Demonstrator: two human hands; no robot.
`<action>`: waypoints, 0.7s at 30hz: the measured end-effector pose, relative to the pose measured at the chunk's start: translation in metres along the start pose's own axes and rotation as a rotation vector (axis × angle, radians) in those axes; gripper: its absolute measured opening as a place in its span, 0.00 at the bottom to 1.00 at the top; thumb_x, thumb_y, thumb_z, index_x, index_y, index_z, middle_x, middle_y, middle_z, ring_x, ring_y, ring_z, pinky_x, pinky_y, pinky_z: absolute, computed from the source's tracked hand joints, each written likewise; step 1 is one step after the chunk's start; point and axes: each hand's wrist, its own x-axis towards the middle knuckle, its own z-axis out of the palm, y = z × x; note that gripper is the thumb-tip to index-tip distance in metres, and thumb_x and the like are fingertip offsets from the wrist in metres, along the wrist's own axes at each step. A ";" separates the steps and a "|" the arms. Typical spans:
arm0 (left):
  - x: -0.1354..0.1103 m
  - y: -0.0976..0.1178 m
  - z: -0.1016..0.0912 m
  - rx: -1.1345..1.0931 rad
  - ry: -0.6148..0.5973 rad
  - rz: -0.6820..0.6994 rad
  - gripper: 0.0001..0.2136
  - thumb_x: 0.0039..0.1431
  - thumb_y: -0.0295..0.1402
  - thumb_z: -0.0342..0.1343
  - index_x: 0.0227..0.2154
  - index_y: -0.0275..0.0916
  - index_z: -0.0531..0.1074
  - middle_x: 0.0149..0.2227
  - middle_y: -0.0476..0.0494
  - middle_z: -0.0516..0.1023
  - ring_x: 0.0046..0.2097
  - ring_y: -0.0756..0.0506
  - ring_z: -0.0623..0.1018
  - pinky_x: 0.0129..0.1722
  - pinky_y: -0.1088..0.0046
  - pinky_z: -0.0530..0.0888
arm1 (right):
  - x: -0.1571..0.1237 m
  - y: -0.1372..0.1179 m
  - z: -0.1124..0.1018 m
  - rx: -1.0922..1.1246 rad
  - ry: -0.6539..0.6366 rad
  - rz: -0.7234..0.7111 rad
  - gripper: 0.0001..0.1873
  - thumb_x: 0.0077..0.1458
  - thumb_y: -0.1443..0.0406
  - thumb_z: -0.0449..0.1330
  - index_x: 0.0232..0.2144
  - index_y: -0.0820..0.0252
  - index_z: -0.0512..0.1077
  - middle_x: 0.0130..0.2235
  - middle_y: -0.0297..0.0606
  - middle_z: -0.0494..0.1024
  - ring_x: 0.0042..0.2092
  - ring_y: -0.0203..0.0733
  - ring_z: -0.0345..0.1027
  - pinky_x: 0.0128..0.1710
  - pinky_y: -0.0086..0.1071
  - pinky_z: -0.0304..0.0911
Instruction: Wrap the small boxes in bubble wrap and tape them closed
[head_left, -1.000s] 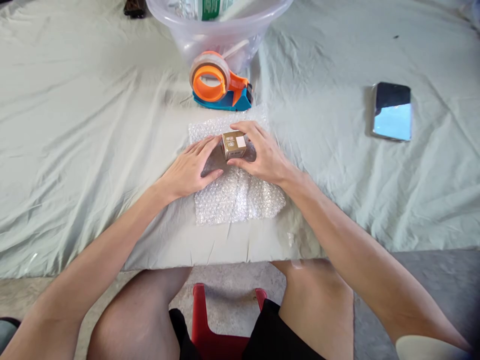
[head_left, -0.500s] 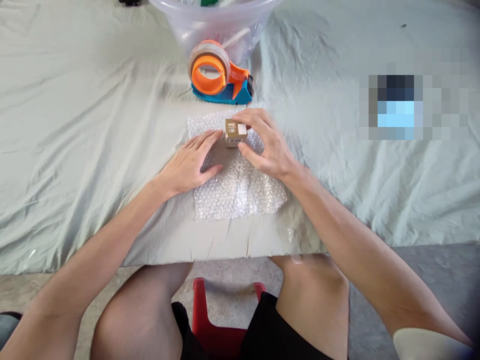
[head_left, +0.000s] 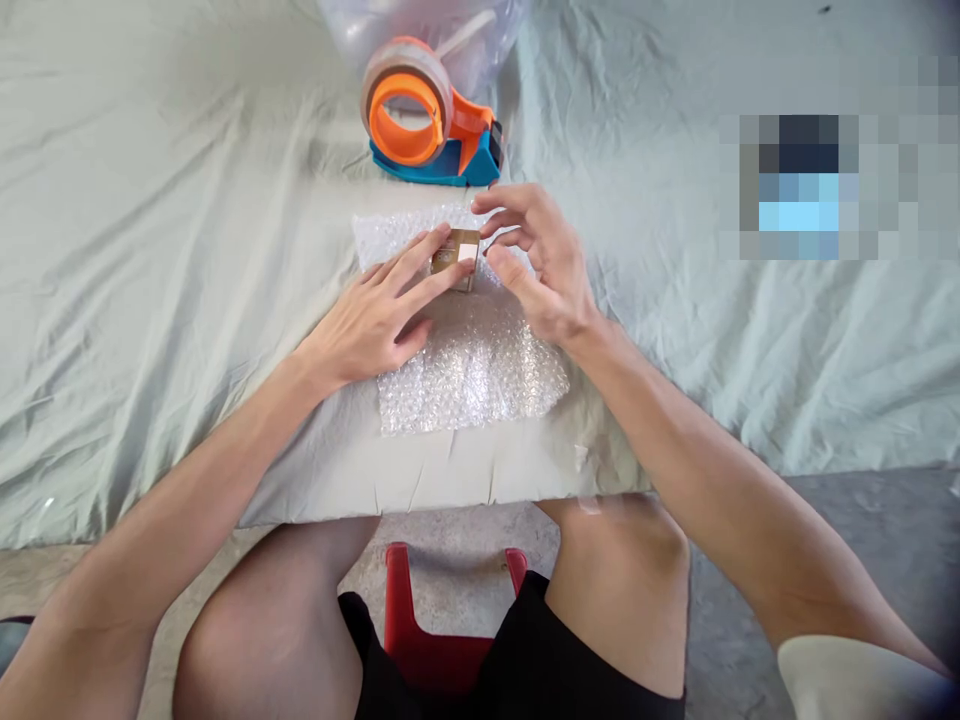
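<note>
A small brown cardboard box (head_left: 466,240) with a white patch on top stands on a sheet of bubble wrap (head_left: 472,370), towards its far edge. Across the top of the box lie fingers of my left hand (head_left: 379,310), spread and flat, hiding part of it. Just to the right of the box, my right hand (head_left: 547,265) hovers with curved, parted fingers and nothing between them. The bubble wrap lies flat on the cloth, its left and right parts partly covered by my hands.
Beyond the bubble wrap stands an orange and blue tape dispenser (head_left: 435,120) with a roll of clear tape. Behind it is a translucent plastic tub (head_left: 495,60). A pale green cloth (head_left: 187,230) covers the table. A blurred-out patch (head_left: 799,190) lies at the right.
My left hand has moved onto the top of the box. My right hand has let go of it and drawn slightly away to the right. The view has tilted down a little.
</note>
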 end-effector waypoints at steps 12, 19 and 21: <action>-0.001 -0.004 0.005 -0.052 0.017 -0.039 0.35 0.77 0.42 0.51 0.83 0.55 0.52 0.87 0.48 0.38 0.79 0.29 0.70 0.74 0.42 0.75 | 0.001 0.007 0.002 -0.148 0.081 -0.009 0.28 0.76 0.36 0.48 0.58 0.41 0.75 0.63 0.41 0.80 0.55 0.57 0.79 0.62 0.58 0.77; -0.002 -0.003 0.006 0.017 0.027 -0.015 0.35 0.76 0.34 0.50 0.82 0.59 0.54 0.87 0.50 0.36 0.75 0.30 0.76 0.70 0.42 0.78 | -0.002 0.005 0.001 -0.160 0.045 0.053 0.32 0.75 0.34 0.47 0.58 0.43 0.75 0.63 0.43 0.80 0.57 0.58 0.80 0.63 0.58 0.78; -0.002 -0.003 0.005 0.021 0.033 0.004 0.36 0.75 0.34 0.51 0.83 0.55 0.54 0.87 0.45 0.39 0.77 0.30 0.73 0.70 0.44 0.78 | -0.001 0.009 0.003 -0.161 0.061 0.048 0.32 0.75 0.33 0.47 0.58 0.43 0.76 0.63 0.43 0.80 0.59 0.59 0.80 0.65 0.59 0.77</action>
